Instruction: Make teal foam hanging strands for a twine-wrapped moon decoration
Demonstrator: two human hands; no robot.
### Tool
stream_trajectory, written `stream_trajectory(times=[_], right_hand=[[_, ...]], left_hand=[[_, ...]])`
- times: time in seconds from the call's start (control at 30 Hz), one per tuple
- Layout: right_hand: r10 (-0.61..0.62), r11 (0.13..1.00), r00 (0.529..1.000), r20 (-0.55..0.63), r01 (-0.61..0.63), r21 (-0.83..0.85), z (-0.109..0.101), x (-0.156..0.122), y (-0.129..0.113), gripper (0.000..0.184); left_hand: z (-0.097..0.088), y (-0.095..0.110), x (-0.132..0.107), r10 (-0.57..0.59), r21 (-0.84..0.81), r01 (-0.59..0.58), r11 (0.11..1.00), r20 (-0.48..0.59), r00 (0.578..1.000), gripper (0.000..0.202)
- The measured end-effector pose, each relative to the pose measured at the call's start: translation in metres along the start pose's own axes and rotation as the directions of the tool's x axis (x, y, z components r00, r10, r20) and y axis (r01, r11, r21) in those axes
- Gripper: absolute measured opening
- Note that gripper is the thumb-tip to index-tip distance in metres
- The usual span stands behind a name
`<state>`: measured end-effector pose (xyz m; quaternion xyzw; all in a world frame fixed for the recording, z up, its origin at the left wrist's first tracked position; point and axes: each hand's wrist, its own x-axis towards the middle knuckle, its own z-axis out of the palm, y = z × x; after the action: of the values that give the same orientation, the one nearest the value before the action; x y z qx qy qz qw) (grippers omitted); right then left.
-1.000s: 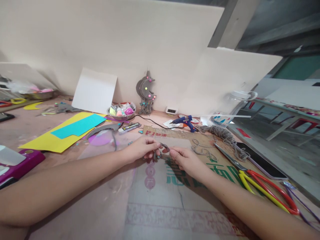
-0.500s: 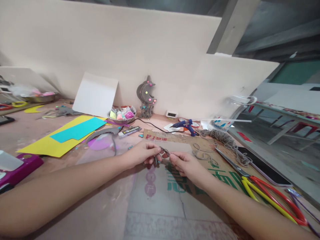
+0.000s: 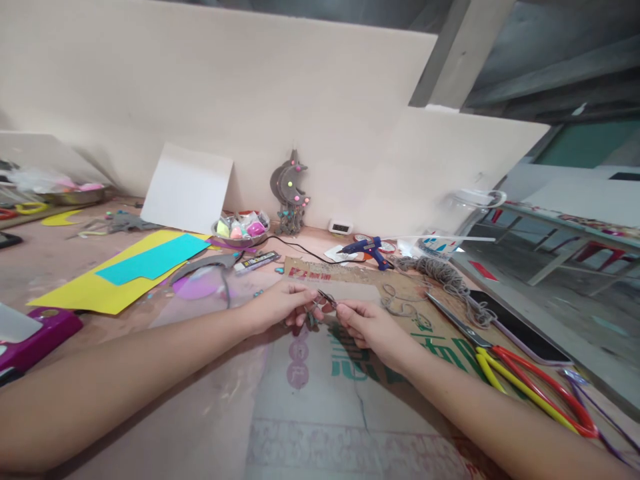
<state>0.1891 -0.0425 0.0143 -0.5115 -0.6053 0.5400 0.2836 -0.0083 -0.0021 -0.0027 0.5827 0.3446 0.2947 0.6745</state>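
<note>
In the middle of the view, my left hand (image 3: 289, 305) is pinched on a thin grey cord (image 3: 326, 300). Small teal bits dangle under its fingers, too small to make out. My right hand (image 3: 369, 327) grips the same cord from the other side, thumb against forefinger. Between the fingertips the cord forms a small twisted loop. Both hands hover over a translucent sheet (image 3: 295, 420) that lies on printed cardboard (image 3: 445, 347). More grey cord (image 3: 445, 277) is heaped beyond my right hand, with loose strands trailing toward it.
Large scissors (image 3: 500, 357) with red and yellow handles lie at right beside a phone (image 3: 525, 333). A blue glue gun (image 3: 367, 250), a bowl of coloured clay (image 3: 245, 230) and a grey moon ornament (image 3: 290, 187) are behind. Yellow card (image 3: 115, 297) lies left; a clear jug (image 3: 457, 213) stands back right.
The view has shifted slightly. Both hands stay close together on the cord, and the loop between the fingertips has changed shape a little.
</note>
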Motion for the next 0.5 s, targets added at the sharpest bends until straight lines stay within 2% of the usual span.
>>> stream_trajectory(times=[0.17,0.5], right_hand=[[0.005,1.0,1.0,-0.01,-0.005,0.009,-0.0012,0.0009,0.0025,0.045],[-0.019,1.0,1.0,0.01,0.019,-0.01,-0.002,0.0001,0.0011,0.046]], left_hand=[[0.001,0.0017,-0.0005,0.011,-0.027,-0.011,1.0,0.0,1.0,0.037],[-0.0038,-0.0007,0.0006,0.015,0.058,-0.017,0.998,0.022,1.0,0.044]])
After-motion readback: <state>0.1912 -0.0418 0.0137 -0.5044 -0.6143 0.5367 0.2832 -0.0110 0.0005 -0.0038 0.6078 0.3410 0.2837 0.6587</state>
